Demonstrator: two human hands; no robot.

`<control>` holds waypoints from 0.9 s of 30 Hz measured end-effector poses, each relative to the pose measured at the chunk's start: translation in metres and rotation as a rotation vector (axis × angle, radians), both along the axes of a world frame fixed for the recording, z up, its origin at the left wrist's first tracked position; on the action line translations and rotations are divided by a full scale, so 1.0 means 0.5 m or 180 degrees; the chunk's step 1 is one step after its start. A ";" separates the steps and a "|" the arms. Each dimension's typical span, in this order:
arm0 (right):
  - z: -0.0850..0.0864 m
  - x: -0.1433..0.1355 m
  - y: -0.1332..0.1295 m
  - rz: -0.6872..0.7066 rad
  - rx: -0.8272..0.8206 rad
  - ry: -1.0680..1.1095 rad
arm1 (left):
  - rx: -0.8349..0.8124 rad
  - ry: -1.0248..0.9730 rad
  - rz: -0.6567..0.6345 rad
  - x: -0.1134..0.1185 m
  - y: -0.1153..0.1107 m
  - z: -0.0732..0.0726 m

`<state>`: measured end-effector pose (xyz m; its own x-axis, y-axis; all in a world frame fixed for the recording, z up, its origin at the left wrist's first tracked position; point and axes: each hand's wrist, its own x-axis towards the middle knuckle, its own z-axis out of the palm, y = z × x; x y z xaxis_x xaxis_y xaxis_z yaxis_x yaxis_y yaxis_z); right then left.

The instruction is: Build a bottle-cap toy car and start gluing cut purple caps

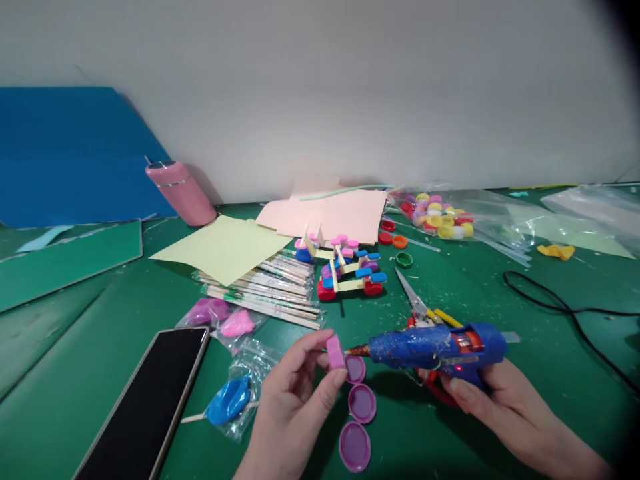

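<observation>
Between the thumb and fingertips of my left hand (295, 407) is a small pink block (335, 352), its kind unclear. My right hand (515, 417) grips a blue hot glue gun (425, 348) by its handle. A small red light shows on its body, and a clear glue stick (511, 337) pokes out of the back. The brown nozzle (357, 350) points left, right beside the pink block; whether they touch I cannot tell. Below lie several purple bottle caps (362, 403) in a row, hollow side up. Scissors (413, 293) lie partly hidden behind the glue gun.
Small cars of caps and sticks (350, 285) stand mid-table. Wrapped chopsticks (265, 293), yellow paper (225, 247) and a pink bottle (181, 193) are left of them. A phone (145, 407) and blue clay (229, 401) lie front left. Bagged caps (440, 217) and a black cable (565, 307) lie right.
</observation>
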<state>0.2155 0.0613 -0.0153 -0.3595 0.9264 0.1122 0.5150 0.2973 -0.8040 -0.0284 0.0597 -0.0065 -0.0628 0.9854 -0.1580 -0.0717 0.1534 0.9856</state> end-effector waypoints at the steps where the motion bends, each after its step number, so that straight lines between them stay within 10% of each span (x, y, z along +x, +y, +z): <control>1: 0.001 0.000 0.000 0.0017 0.0004 -0.0007 | -0.0008 0.0013 -0.0009 0.000 0.000 0.000; 27: 0.012 -0.008 -0.004 0.0002 -0.0100 0.0110 | 0.0239 0.0171 -0.0189 -0.001 0.002 -0.004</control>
